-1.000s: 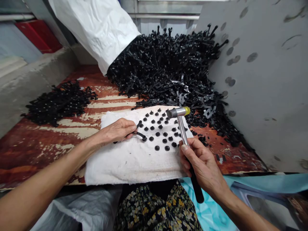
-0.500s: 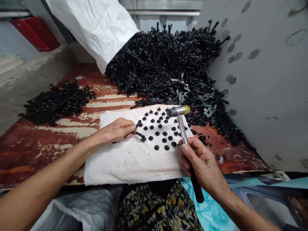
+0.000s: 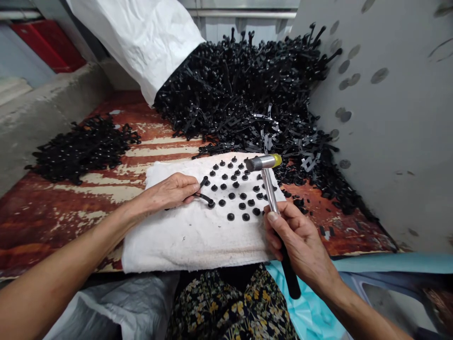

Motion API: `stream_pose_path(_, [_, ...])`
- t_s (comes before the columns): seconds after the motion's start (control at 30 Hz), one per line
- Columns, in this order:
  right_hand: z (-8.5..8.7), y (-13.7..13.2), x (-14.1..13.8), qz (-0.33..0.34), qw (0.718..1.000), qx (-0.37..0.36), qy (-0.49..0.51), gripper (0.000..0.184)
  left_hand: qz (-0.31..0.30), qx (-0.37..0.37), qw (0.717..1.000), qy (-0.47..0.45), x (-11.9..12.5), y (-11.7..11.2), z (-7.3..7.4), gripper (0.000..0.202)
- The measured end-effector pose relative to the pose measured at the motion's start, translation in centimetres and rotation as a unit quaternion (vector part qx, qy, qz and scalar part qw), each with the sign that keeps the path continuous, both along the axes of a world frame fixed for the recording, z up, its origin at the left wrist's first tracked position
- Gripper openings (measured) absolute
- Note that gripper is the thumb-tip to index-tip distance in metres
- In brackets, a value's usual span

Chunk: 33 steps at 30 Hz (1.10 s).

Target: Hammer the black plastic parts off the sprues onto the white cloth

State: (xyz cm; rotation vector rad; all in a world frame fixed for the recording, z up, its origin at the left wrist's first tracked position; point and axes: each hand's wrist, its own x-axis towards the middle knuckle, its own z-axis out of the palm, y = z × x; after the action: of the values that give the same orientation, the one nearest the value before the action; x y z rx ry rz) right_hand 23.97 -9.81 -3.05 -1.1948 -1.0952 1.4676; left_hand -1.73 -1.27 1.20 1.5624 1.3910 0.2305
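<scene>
My left hand (image 3: 171, 191) rests on a white cloth (image 3: 191, 231) and pinches a thin black plastic strap piece (image 3: 204, 197), whose ends lie among several small round black studs (image 3: 233, 189) set out on the cloth. My right hand (image 3: 299, 245) is closed round the black handle of a small hammer (image 3: 271, 189). Its metal head, with a yellow tip (image 3: 264, 162), hovers above the far right of the studs.
A big heap of black strap parts (image 3: 247, 94) spills from a white sack (image 3: 141, 38) at the back. A smaller black pile (image 3: 81, 148) lies left on the worn red board (image 3: 53, 212). A grey panel (image 3: 389, 123) stands on the right. Floral fabric (image 3: 230, 307) covers my lap.
Almost nothing has moved. The hammer head has lifted very slightly; my left hand keeps the same hold on the strap piece.
</scene>
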Motion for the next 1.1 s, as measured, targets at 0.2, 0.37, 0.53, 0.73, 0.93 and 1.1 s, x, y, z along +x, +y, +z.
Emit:
stream_pose_path(0.2, [-0.1, -0.1, 0.2, 0.008, 1.0, 0.0, -0.005, 0.031, 0.047, -0.047, 0.998, -0.025, -0.1, 0.7, -0.1, 0.028])
stream_pose_path(0.37, [0.0, 0.1, 0.2, 0.016, 1.0, -0.008, -0.013, 0.032, 0.032, -0.064, 0.997, -0.009, -0.3, 1.0, -0.2, 0.035])
stream_pose_path(0.53, [1.1, 0.2, 0.2, 0.047, 0.995, -0.005, -0.082, 0.035, 0.006, -0.054, 0.999, 0.001, -0.7, 1.7, -0.1, 0.036])
stream_pose_path(0.73, [2.0, 1.0, 0.2, 0.079, 0.923, 0.218, -0.308, 0.041, -0.037, -0.059, 0.998, -0.007, -2.1, 2.7, -0.7, 0.038])
stream_pose_path(0.93, [1.4, 3.6, -1.1, 0.101, 0.786, 0.395, -0.465, 0.058, -0.049, -0.052, 0.997, 0.002, -2.3, 3.1, -0.8, 0.036])
stream_pose_path(1.1, [1.9, 4.6, -1.6, 0.142, 0.689, 0.374, -0.604, 0.061, -0.062, -0.064, 0.996, -0.013, -2.1, 3.3, -0.1, 0.037])
